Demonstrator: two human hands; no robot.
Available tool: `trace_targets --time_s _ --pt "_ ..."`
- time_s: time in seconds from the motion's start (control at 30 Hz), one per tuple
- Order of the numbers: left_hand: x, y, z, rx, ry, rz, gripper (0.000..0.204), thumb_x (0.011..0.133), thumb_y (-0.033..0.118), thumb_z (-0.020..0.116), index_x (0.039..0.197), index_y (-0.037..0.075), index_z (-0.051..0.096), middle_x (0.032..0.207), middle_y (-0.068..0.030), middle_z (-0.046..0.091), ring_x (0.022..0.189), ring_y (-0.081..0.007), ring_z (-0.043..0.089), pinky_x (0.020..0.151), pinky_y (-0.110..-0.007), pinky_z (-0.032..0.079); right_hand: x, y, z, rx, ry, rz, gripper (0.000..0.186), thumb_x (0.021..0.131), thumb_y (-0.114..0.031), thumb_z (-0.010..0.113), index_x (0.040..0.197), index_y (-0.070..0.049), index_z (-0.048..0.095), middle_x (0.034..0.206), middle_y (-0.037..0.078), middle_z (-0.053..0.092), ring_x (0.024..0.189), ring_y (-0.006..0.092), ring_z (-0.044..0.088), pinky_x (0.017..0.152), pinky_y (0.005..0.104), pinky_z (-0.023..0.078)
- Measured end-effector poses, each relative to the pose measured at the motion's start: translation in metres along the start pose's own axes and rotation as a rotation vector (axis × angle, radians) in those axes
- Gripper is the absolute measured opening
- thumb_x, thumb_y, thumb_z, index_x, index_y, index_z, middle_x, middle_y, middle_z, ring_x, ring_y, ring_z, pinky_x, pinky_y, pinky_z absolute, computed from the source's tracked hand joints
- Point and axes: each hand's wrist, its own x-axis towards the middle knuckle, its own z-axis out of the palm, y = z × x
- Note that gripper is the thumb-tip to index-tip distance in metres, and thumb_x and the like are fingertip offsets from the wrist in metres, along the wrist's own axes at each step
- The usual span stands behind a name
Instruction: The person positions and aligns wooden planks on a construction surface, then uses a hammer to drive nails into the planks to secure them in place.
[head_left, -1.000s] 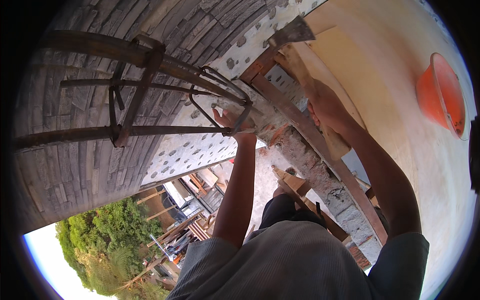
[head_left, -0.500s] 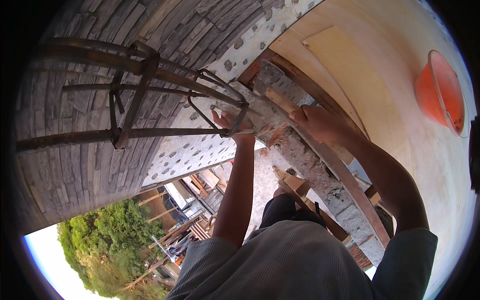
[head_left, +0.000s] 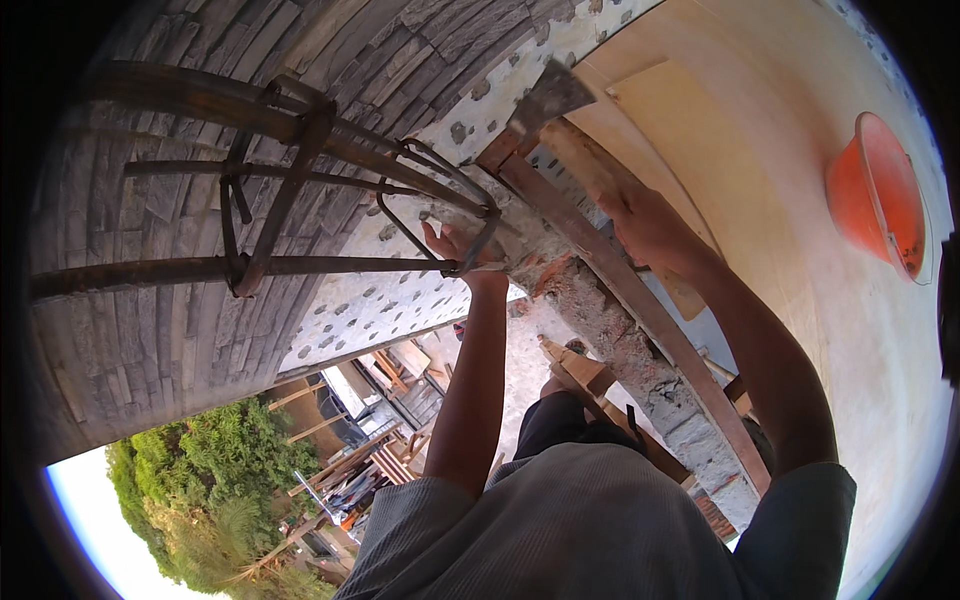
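Note:
My right hand [head_left: 648, 225] is closed round the wooden handle [head_left: 588, 165] of a hatchet. The hatchet's broad, dark metal head [head_left: 550, 97] is apart from the rough concrete beam [head_left: 590, 310], out past its far end. At that far end, my left hand [head_left: 462, 243] is beside a bent steel stirrup of the rebar cage [head_left: 310, 130]. Its fingers are curled and partly hidden by the bars, and what they grip does not show clearly. Broken, reddish patches mark the beam near my left wrist.
Wooden planks [head_left: 640, 290] edge the beam's right side. An orange bucket [head_left: 873, 195] is at the right on a pale board surface. Grey stone-look cladding [head_left: 130, 350] fills the left. Timber piles [head_left: 385, 465] and green trees [head_left: 215, 470] show far below.
The hatchet head has swung up and away from the beam's end, its handle now steeper. My right hand rose slightly. My left hand stayed in place at the rebar.

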Motion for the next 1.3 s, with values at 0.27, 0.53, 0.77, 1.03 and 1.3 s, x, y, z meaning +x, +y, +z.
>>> trace_targets --time_s 0.27,0.53,0.77,1.03,1.3 --pt "-0.001 0.001 -0.001 -0.091 -0.044 -0.032 0.059 0.107 0.028 0.048 0.157 0.019 0.017 0.136 -0.0108 0.041 0.125 -0.0236 0.049 0.104 -0.045 0.047 0.004 0.015 0.004 -0.079 -0.062 -0.327 0.053 0.105 -0.052 0.047 0.090 -0.003 0.055 0.056 0.003 0.050 0.044 0.0138 0.051 0.046 0.0349 0.044" --pt "0.004 0.003 0.000 -0.021 -0.013 -0.067 0.058 0.107 0.027 0.048 0.157 0.020 0.018 0.143 -0.0116 0.036 0.132 -0.0251 0.045 0.109 -0.044 0.044 -0.004 0.003 -0.002 -0.156 -0.246 0.025 0.051 0.105 -0.052 0.046 0.090 -0.004 0.054 0.053 0.002 0.049 0.045 0.0134 0.053 0.046 0.0344 0.045" --pt "-0.004 0.006 0.007 0.201 0.057 0.036 0.058 0.108 0.033 0.048 0.157 0.021 0.019 0.146 -0.0115 0.034 0.134 -0.0249 0.043 0.111 -0.046 0.042 0.002 0.007 0.001 -0.204 -0.139 0.002 0.047 0.105 -0.050 0.048 0.097 -0.005 0.059 0.052 0.002 0.049 0.046 0.0135 0.055 0.046 0.0347 0.046" --pt "0.006 -0.005 -0.014 -0.039 0.000 -0.067 0.057 0.108 0.031 0.047 0.157 0.025 0.018 0.143 -0.0113 0.036 0.131 -0.0247 0.044 0.112 -0.047 0.041 0.008 -0.008 0.001 0.016 -0.070 0.067 0.049 0.104 -0.051 0.050 0.093 -0.005 0.059 0.051 0.003 0.052 0.043 0.0161 0.055 0.046 0.0367 0.047" --pt "0.013 -0.010 -0.021 -0.066 -0.096 -0.052 0.057 0.109 0.030 0.045 0.157 0.021 0.017 0.144 -0.0110 0.035 0.132 -0.0240 0.043 0.112 -0.046 0.039 0.011 -0.008 0.014 -0.086 0.000 -0.360 0.051 0.105 -0.049 0.050 0.087 -0.001 0.056 0.054 0.006 0.054 0.043 0.0169 0.056 0.046 0.0366 0.047"
